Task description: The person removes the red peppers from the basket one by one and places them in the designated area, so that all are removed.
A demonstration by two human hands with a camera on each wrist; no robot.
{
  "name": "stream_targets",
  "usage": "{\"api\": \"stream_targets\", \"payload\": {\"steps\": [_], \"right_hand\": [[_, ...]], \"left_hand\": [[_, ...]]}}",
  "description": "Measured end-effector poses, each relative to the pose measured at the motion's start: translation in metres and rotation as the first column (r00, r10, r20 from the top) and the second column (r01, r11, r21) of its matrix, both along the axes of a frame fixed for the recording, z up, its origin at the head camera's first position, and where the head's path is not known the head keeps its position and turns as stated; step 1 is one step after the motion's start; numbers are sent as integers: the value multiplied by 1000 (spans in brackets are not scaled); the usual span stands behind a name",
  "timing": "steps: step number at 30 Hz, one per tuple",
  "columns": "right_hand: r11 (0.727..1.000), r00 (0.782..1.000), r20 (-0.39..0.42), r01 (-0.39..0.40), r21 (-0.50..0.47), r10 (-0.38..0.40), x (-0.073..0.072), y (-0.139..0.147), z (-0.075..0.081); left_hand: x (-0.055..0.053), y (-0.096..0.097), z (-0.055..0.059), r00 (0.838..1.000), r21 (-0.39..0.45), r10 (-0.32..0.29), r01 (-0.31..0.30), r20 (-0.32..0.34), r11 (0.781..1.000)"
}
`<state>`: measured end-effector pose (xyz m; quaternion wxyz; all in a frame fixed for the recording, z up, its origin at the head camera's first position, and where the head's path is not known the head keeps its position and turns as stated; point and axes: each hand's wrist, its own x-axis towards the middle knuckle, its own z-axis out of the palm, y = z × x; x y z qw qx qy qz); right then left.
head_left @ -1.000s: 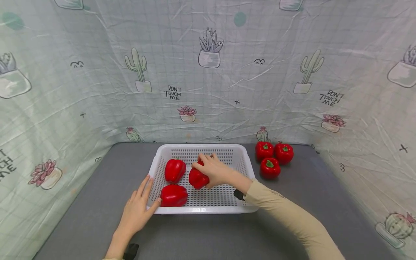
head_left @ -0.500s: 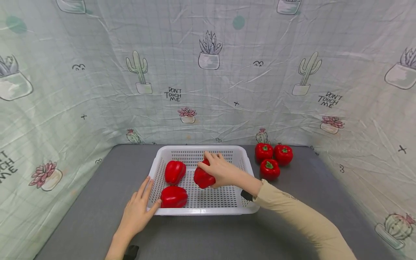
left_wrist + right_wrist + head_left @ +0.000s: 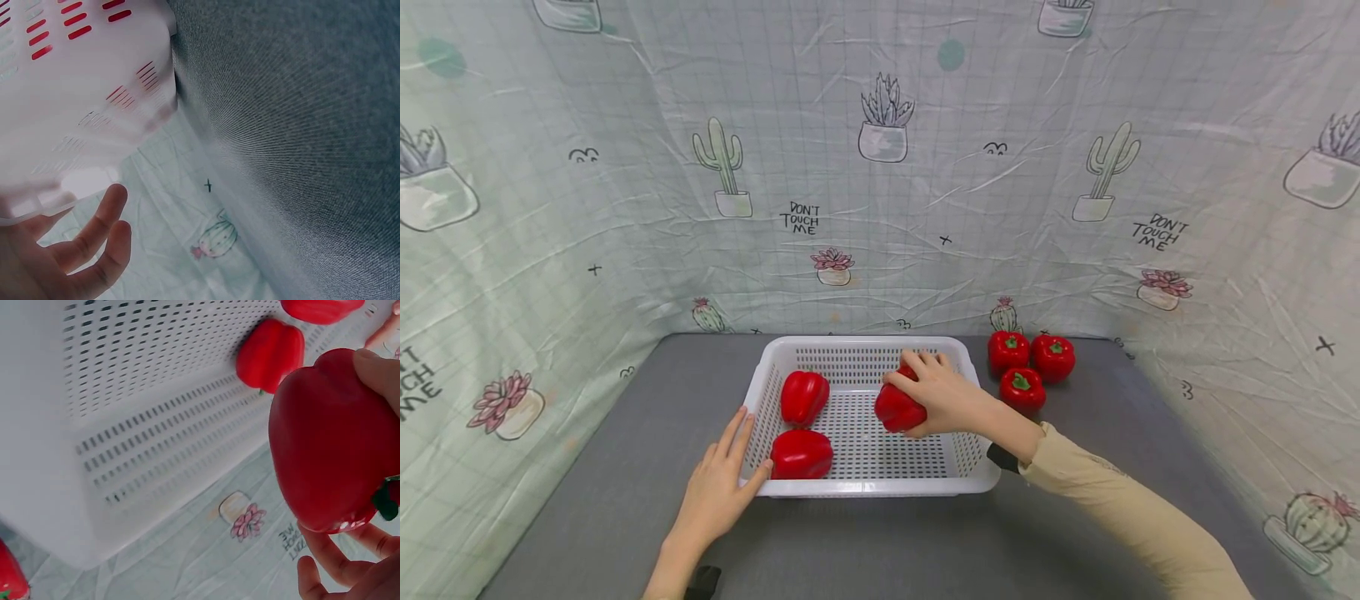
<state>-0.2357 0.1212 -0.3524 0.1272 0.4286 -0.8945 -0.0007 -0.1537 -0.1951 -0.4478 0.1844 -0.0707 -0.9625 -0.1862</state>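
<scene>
Table (image 3: pixel 865 550) is filling the foreground in grey, with a beige sleeve (image 3: pixel 1135 508) slanting in from the lower right. Left hand (image 3: pixel 715 487) is resting at the near left corner of the white basket (image 3: pixel 865 487), thumb and fingers spread apart, touching the rim and clamping on nothing. Down at the left wrist, red is showing through the slots. Inside, the near pepper (image 3: pixel 802 455) is lying just beside that thumb, and the rear pepper (image 3: pixel 803 398) is sitting behind it. Now the right hand (image 3: pixel 943 396): thumb and fingers are clamping round the held pepper (image 3: pixel 897 410), which is hanging over the basket floor, just right of the middle! Its green stem (image 3: pixel 385 501) is pointing toward the palm. Out right on the table, three are bunching, stems up: front pepper (image 3: pixel 1022 390), left pepper (image 3: pixel 1007 354), right pepper (image 3: pixel 1053 359). Behind everything, a creased sheet (image 3: pixel 880 262) is hanging, showing potted cacti and "DON'T TOUCH ME".
</scene>
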Motion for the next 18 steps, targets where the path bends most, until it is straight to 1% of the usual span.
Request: {"api": "stream_targets", "payload": {"steps": [6, 14, 18], "right_hand": [[998, 999, -51, -6, -63, 3, 4, 15, 0], [991, 993, -112, 16, -132, -31, 5, 33, -8], [986, 991, -127, 13, -166, -35, 6, 42, -11]], "left_hand": [[-1, 0, -1, 1000, 0, -1, 1, -9, 1000], [0, 1, 0, 1000, 4, 5, -5, 1, 1000], [-1, 1, -1, 1000, -3, 7, -8, -19, 1000]]}}
